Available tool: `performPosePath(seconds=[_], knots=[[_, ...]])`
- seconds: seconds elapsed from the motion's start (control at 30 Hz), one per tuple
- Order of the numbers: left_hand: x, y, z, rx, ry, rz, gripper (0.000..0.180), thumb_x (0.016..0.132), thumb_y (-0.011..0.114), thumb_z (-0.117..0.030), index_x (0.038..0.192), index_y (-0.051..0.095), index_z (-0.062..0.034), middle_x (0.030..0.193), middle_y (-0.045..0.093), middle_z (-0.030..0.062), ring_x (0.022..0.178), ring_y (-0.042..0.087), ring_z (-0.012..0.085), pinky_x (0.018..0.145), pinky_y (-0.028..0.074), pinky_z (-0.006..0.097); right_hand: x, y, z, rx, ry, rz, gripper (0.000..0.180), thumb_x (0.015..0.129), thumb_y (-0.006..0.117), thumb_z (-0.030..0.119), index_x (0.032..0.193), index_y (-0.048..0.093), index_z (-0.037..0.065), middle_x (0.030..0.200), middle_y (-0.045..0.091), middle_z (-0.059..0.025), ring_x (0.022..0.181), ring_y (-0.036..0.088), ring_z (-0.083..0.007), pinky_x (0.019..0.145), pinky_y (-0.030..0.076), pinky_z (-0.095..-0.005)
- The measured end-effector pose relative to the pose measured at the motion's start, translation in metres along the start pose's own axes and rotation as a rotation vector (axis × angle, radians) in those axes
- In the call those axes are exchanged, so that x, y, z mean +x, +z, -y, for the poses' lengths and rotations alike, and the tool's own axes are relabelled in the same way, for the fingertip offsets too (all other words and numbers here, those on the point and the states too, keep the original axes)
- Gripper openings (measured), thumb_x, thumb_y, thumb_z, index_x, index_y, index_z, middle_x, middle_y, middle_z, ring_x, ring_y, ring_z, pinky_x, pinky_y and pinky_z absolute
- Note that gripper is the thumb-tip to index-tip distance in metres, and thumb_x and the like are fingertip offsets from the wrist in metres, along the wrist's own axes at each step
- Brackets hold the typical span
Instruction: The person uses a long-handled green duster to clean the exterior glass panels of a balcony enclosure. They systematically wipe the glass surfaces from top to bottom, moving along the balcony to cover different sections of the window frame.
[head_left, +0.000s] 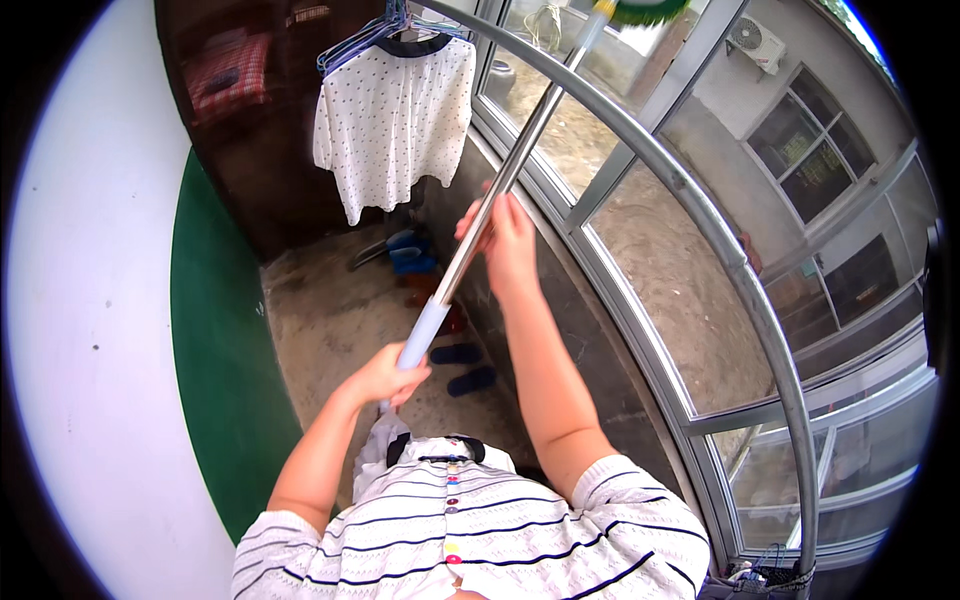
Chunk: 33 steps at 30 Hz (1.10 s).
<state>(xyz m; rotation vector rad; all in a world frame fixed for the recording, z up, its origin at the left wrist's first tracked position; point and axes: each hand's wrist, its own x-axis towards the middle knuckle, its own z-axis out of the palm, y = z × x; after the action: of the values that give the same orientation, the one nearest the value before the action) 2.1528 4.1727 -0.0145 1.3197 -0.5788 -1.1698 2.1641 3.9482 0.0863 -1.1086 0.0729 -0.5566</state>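
A long-handled brush [516,160] with a shiny metal pole slants up and away to the right. Its green bristled head [645,12] is cut off by the top of the picture. Around the pale grey grip at the pole's lower end, my left hand [385,377] is closed. Farther up, my right hand [505,235] is closed around the bare metal, thumb along the near side and fingertips showing to the left of it. Past the curved grey rail [690,190], the upper pole crosses in front of the window.
A dotted white shirt [398,125] hangs with several hangers [365,42] ahead on the left. Slippers [455,354] and other footwear lie along the low wall. A green-and-white wall [225,370] stands left; aluminium-framed windows [690,290] run along the right.
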Motion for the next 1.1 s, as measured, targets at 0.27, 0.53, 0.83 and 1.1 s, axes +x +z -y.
performPosePath(seconds=[0.27,0.53,0.83,1.1], knots=[[0.127,-0.010,-0.130,0.080,0.277,0.043,0.015,0.089,0.056,-0.009,0.084,0.042,-0.0058,0.054,0.046,0.0027,0.035,0.044,0.0115,0.033,0.035,0.027,0.151,0.001,0.109,-0.340,-0.236,0.040,0.035,0.087,0.064,0.007,0.117,0.048,0.001,0.081,0.058,-0.0051,0.071,0.059,-0.0153,0.062,0.048,-0.0274],[0.232,-0.003,-0.130,0.104,0.366,0.018,0.013,0.086,0.054,-0.008,0.084,0.041,-0.0051,0.058,0.044,0.0008,0.037,0.044,0.0108,0.035,0.036,0.028,0.200,-0.054,0.112,-0.442,-0.303,0.031,0.042,0.085,0.061,0.001,0.125,0.047,0.002,0.084,0.057,-0.0038,0.074,0.059,-0.0147,0.066,0.048,-0.0264],[0.237,-0.009,-0.005,0.308,0.479,-0.139,0.010,0.084,0.055,-0.009,0.086,0.051,-0.0013,0.066,0.050,0.0038,0.063,0.050,0.0110,0.060,0.045,0.029,0.116,-0.098,0.037,-0.425,-0.138,-0.045,0.047,0.077,0.068,-0.004,0.116,0.044,0.005,0.085,0.056,-0.0043,0.074,0.059,-0.0148,0.067,0.049,-0.0286],[0.184,-0.028,0.084,0.377,0.262,-0.240,0.025,0.080,0.058,-0.012,0.102,0.058,-0.0026,0.083,0.063,0.0195,0.079,0.062,0.0336,0.072,0.048,0.036,0.056,-0.098,-0.043,-0.355,-0.023,-0.011,0.044,0.079,0.065,-0.007,0.114,0.041,0.006,0.086,0.054,-0.0041,0.078,0.058,-0.0134,0.070,0.050,-0.0273]])
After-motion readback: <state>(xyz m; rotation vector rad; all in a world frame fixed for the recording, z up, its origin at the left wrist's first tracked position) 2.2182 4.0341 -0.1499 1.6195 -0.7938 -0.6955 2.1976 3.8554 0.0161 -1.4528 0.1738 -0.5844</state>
